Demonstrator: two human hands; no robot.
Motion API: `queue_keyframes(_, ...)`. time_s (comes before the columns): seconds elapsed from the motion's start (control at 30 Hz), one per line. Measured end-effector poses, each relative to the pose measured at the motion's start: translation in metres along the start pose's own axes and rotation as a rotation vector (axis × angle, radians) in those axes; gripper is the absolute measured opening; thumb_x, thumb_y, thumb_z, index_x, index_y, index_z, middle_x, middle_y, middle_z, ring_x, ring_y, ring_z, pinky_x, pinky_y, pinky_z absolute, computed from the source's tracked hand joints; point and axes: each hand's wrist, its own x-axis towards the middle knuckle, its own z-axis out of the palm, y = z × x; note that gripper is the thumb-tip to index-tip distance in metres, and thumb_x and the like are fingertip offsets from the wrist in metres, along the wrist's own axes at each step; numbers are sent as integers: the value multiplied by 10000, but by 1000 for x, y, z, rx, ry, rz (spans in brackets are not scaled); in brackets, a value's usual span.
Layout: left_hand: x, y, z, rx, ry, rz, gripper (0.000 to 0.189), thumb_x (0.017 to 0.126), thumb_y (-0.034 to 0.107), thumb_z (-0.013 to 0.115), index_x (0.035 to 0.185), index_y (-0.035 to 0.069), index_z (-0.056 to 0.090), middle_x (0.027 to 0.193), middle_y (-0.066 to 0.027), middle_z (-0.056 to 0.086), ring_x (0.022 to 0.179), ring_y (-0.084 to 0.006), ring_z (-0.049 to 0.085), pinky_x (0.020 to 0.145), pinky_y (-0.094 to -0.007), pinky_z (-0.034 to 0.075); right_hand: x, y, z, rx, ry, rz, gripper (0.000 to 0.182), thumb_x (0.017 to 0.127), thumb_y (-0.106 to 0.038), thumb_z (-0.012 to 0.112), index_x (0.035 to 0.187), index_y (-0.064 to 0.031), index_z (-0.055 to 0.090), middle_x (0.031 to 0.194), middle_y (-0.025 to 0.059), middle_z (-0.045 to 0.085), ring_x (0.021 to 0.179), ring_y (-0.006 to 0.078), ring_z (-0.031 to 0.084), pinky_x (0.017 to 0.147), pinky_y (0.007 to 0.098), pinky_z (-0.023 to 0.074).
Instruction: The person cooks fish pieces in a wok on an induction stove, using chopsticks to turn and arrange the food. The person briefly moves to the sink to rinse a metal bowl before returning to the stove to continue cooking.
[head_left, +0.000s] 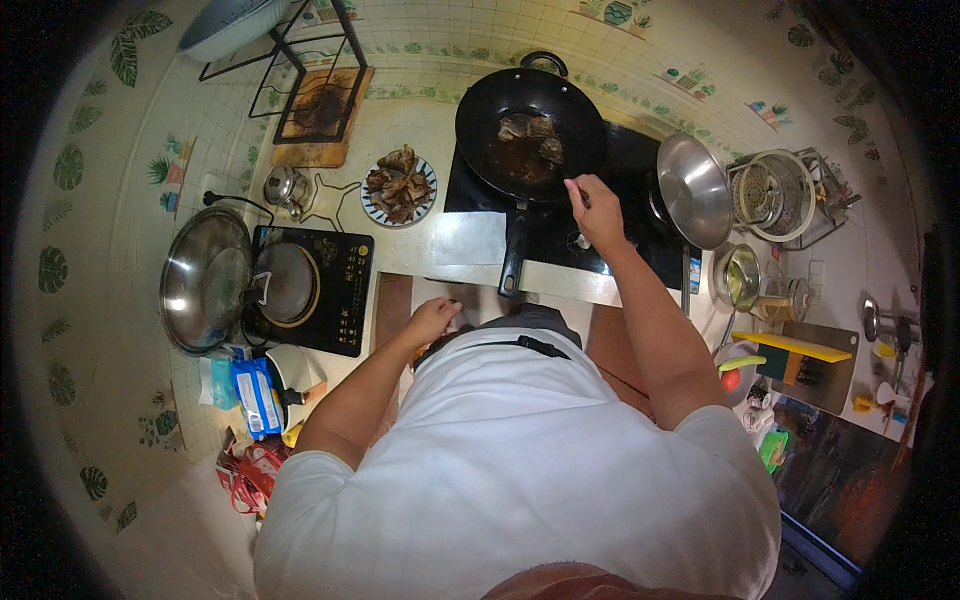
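A black wok (480, 127) stands on the black glass hob (630, 154), its handle pointing towards me. Several browned pieces of food (553, 148) lie in it with dark liquid. My right hand (600, 217) is closed at the wok's near right rim, around a small dark thing, perhaps a utensil's handle; most of it is hidden. My left hand (431, 322) hangs in front of my waist with curled fingers, below the counter's front edge. A small dark spot shows at its fingertips, and I cannot tell if it holds anything. A striped-rim plate (365, 196) holds a pile of browned pieces.
Left of the plate are a glass jar (287, 186), a wire trivet (341, 202) and an induction cooker (352, 289) with a large metal lid (195, 292) beside it. A steel pan (694, 191) stands right of the wok; farther right are a metal bowl (739, 277) and a cutting board (829, 375).
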Motion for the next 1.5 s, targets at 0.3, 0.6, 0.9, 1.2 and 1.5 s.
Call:
queue_keyframes(0.3,8,-183,-29,-58,69,-295,361,913,320,713,934,-36,652,883,-213,699,807,-325,681,727,-419,528,1,5,0,34,40,57,219,982,-198,641,865,-13,623,754,148,563,624,292,573,590,375,461)
queue_keyframes(0.6,1,-213,-43,617,-42,-95,396,920,334,690,1028,-45,661,1010,-253,703,973,-371,684,845,-419,536,-8,3,1,75,-50,96,200,977,-192,649,888,-13,636,801,137,620,670,263,645,613,332,501)
queue_keyframes(0.9,-25,-130,-46,684,-3,-159,363,924,359,669,987,1,662,996,-235,702,980,-393,669,875,-420,528,14,12,-13,211,119,154,242,1008,-198,623,881,8,627,792,124,629,750,212,709,646,315,542)
queue_keyframes(1.2,-14,-169,-54,770,-37,-53,366,926,373,658,967,10,644,1032,-230,696,1017,-392,661,899,-414,525,4,20,4,222,61,186,233,1012,-156,624,855,16,613,752,51,598,725,95,651,670,243,547)
queue_keyframes(1.5,-12,-200,-56,629,-63,-177,365,939,387,635,985,25,654,1082,-225,686,1031,-390,661,914,-422,522,29,18,-3,248,188,127,246,1014,-193,614,885,15,636,782,114,637,713,191,692,618,287,525)
